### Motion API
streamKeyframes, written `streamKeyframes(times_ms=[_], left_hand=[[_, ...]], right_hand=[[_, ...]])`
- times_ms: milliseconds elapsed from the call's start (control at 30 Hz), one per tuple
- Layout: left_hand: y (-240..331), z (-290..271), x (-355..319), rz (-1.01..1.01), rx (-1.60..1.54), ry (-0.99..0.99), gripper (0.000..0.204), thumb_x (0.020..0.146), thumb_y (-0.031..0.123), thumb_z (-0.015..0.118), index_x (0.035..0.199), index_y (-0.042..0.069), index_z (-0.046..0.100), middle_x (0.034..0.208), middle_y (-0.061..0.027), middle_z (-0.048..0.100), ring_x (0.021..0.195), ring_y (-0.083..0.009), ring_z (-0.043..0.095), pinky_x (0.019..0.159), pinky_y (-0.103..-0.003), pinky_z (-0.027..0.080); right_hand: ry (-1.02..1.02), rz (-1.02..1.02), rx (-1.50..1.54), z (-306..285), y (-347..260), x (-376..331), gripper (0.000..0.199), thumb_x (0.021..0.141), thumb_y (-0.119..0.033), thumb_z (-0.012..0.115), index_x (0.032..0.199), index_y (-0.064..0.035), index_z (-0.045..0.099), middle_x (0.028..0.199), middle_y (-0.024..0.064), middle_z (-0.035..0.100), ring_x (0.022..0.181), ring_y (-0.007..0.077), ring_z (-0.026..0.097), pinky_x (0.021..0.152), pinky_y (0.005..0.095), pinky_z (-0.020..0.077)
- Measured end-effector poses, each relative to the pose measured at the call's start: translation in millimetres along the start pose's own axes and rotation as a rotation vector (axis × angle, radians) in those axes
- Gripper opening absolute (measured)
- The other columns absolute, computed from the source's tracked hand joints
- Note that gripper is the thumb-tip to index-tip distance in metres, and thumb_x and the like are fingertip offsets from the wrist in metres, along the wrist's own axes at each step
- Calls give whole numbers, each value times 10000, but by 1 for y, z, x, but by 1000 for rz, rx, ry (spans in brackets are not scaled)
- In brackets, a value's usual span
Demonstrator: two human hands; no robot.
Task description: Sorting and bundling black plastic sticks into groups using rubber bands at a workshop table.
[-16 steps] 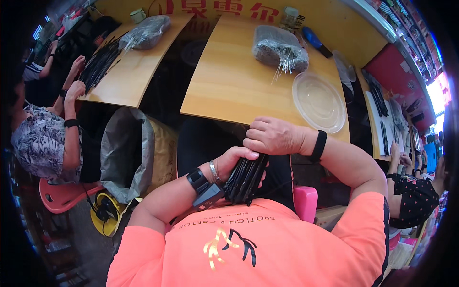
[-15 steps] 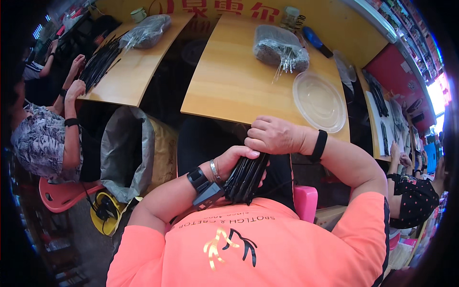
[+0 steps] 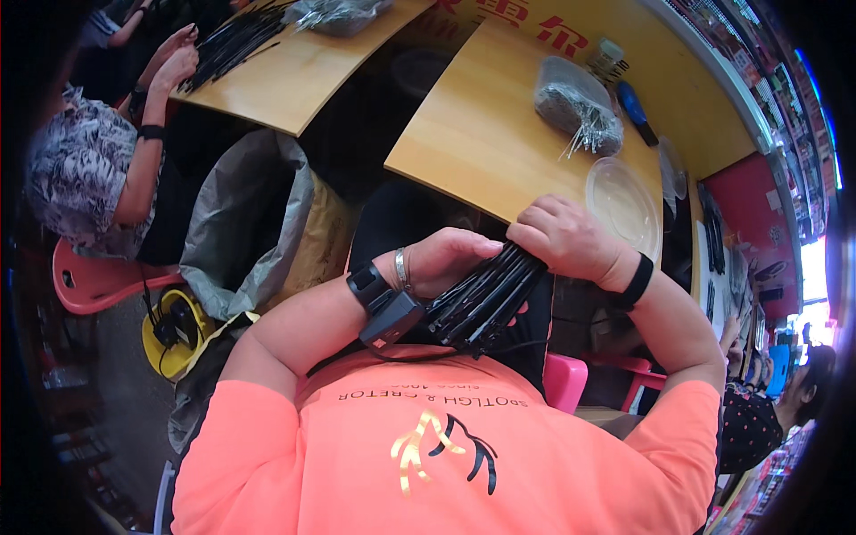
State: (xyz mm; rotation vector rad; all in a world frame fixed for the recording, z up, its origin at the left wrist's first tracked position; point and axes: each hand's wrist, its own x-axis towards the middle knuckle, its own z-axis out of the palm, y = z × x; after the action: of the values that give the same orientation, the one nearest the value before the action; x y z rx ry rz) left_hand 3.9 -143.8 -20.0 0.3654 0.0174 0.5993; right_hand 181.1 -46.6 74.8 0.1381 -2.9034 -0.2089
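Observation:
A thick bundle of thin black strips [image 3: 486, 299] slants across my lap, its lower ends fanned near my shirt. My left hand [image 3: 446, 259] cradles it from the left, thumb stretched along the top; its other fingers are mostly hidden beneath the strips. Curled over the bundle's upper end is my right hand [image 3: 566, 236], close to the table's front edge. What the individual strips are, I cannot make out.
Ahead stands a wooden table [image 3: 455, 134] with a clear tub of silvery wires [image 3: 580, 116], a round plastic lid [image 3: 624, 201] and a blue-handled tool [image 3: 635, 107]. A grey-lined sack [image 3: 201, 259] and yellow bucket [image 3: 183, 343] stand left, near a seated person [image 3: 89, 178].
The bundle has tipped rightward and its lower ends spread wider. My right hand has shifted right, and my left thumb has moved off it. The view has turned somewhat.

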Motion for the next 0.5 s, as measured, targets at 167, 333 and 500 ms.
streamKeyframes(times_ms=[167,333,500], left_hand=[[-9,-11,-2,127,111,-10,521,900,330,499,1255,-47,445,1179,-225,572,1059,-281,597,918,-358,476],[-4,-9,-24,253,-29,106,400,942,305,432,1172,-9,525,1045,-111,652,942,-177,624,821,-343,496],[12,-5,-81,635,410,814,300,910,309,475,1036,53,566,875,-98,663,746,-185,644,674,-309,516]], right_hand=[[-31,9,-34,-30,6,-2,176,704,-156,592,864,-95,552,743,36,546,723,211,569,653,313,464],[-59,199,14,-41,9,1,345,604,-58,667,928,-67,547,782,86,560,748,287,571,678,370,466],[137,366,221,-32,-1,42,329,591,-34,708,883,-21,558,780,151,594,711,342,578,652,359,467]])
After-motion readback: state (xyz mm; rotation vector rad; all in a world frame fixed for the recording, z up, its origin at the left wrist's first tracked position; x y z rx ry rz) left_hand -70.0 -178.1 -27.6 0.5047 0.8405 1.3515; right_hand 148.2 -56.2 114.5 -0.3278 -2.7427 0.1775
